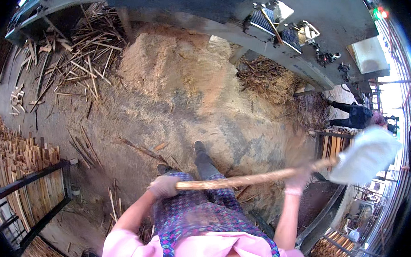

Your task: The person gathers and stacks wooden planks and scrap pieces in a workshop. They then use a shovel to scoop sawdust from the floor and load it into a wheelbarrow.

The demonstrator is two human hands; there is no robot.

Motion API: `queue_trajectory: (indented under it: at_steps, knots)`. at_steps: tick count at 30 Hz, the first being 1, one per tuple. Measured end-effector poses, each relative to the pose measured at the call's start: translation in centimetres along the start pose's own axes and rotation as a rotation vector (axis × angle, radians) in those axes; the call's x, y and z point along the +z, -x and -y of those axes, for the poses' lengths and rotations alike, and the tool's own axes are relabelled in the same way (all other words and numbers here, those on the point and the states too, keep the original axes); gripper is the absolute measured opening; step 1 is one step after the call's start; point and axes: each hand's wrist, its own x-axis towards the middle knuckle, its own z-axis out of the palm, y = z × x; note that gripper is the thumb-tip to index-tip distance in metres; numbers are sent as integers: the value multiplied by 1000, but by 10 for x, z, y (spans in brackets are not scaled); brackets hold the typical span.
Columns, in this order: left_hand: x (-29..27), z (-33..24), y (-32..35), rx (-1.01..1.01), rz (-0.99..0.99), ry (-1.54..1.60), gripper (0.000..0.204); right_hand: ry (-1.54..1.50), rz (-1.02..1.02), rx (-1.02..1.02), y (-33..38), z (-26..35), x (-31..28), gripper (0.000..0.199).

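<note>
A long-handled shovel [244, 179] lies across the front of my body, its wooden shaft running from left to right. My gloved left hand [164, 186] is closed round the end of the shaft, just above my patterned apron. Farther along, my right hand [299, 177] grips the shaft near the blade, blurred by motion. The wide pale blade [366, 157] is raised at the right and looks smeared too. Beyond my feet a heap of sawdust [171, 65] spreads under a machine, with a loose layer [229, 125] of it on the floor.
A big grey machine [184, 7] spans the far side. Scrap wood strips [87, 64] lie heaped at far left, with more scraps [274, 76] under the machine. Racks of upright wood strips [28, 174] stand at left. Another person [357, 115] is at the right, beyond the blade.
</note>
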Motion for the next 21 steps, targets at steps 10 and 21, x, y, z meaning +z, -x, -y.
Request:
queue_trajectory:
  at_steps: [10,21]
  knots:
    - [181,60,272,-986,-250,236,42,242,-123,1101,-50,-492,18,31]
    - [212,167,210,-1358,-316,497,30,952,-186,1209,-68,-834,10,31]
